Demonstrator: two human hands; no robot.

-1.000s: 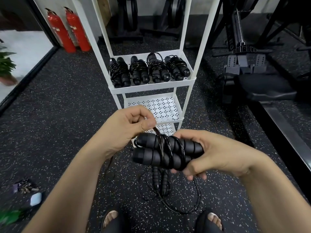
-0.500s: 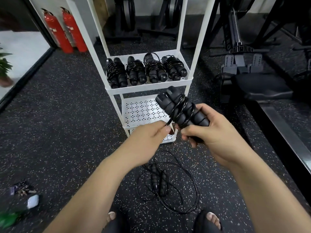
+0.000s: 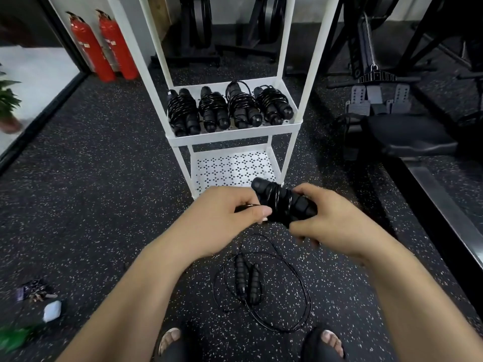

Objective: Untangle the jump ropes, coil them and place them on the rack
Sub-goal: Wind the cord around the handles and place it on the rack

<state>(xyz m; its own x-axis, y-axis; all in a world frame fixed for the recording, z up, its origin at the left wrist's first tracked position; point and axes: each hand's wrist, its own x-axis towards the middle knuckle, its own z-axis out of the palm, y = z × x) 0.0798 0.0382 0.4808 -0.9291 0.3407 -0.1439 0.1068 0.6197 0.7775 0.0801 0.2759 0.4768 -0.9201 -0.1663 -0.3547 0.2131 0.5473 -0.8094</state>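
Left hand (image 3: 230, 218): near centre, fingers curled, thumb and forefinger pinching a short run of black cord at the left side of the held bundle.
Right hand (image 3: 329, 223): just right of the left hand, fingers and thumb wrapped round the right end of the same bundle.
Held jump rope (image 3: 282, 202): black, two handles side by side with cord wound round them; carried between both hands above the floor, in front of the rack's lower shelf, far end tilted up to the left.
Loose jump rope (image 3: 240, 278): black, on the floor near the person, below the hands; two handles lying close together, cord spread round them in wide loops.
Rack (image 3: 235, 138): white metal frame, standing on the floor beyond the hands.
Upper shelf, contents: four coiled jump ropes (image 3: 227, 108) in a row from left to right, touching or nearly touching.
Lower shelf (image 3: 232, 168): white perforated tray, partly hidden by the hands.
Floor (image 3: 91, 178): dark rubber with pale speckles.
Fire extinguishers (image 3: 104, 45): two, red, upright, far left.
Keys (image 3: 32, 293) and small white object (image 3: 52, 310): on the floor, near left.
Feet (image 3: 170, 340): two, in open dark sandals, at the near edge.
Gym machine (image 3: 392, 131): black, far right.
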